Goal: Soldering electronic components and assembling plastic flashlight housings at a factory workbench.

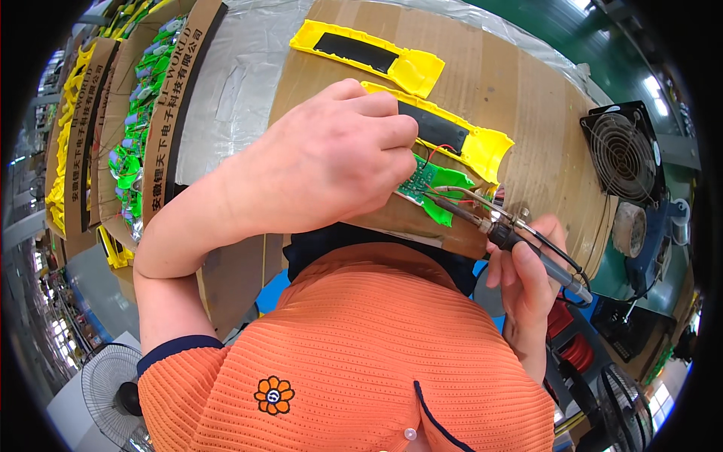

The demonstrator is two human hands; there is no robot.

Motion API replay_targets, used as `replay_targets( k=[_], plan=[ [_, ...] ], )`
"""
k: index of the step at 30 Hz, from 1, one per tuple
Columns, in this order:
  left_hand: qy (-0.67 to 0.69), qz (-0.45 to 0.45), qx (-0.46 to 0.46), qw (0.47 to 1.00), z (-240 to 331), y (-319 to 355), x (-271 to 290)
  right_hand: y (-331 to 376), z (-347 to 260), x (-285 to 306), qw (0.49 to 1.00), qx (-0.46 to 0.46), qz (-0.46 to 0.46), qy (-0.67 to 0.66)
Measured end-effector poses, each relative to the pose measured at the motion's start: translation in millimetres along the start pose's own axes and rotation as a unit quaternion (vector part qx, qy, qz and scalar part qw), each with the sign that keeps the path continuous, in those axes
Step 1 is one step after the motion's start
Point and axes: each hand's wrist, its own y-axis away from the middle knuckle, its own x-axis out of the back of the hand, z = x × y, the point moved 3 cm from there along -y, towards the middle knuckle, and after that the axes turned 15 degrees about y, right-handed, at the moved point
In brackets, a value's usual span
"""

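Our left grip (pixel 339 162) pinches the small green circuit board (pixel 416 183) against the cardboard-covered bench (pixel 527 98); our right grip (pixel 527 275) holds the black soldering iron (pixel 520 242), its tip just right of the board. We should press steady and touch only the joint.

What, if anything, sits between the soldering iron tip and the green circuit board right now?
Nothing visible blocks it. The right hand holds the soldering iron, whose tip reaches the green circuit board directly. The left hand pins the board from the other side. Thin red and black wires lie beside the tip, not across it.
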Motion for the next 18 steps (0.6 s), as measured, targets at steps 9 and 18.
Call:
replay_targets(
  k=[9,18],
  plan=[
    [0.023,-0.005,0.025,0.999,7.5,3.6,11.3,-1.7,4.8,4.8,0.999,0.026,-0.007,-0.021],
    [0.025,-0.022,0.016,0.999,2.1,4.2,0.8,-1.8,1.4,0.0,1.000,0.011,-0.006,-0.006]
  ],
)
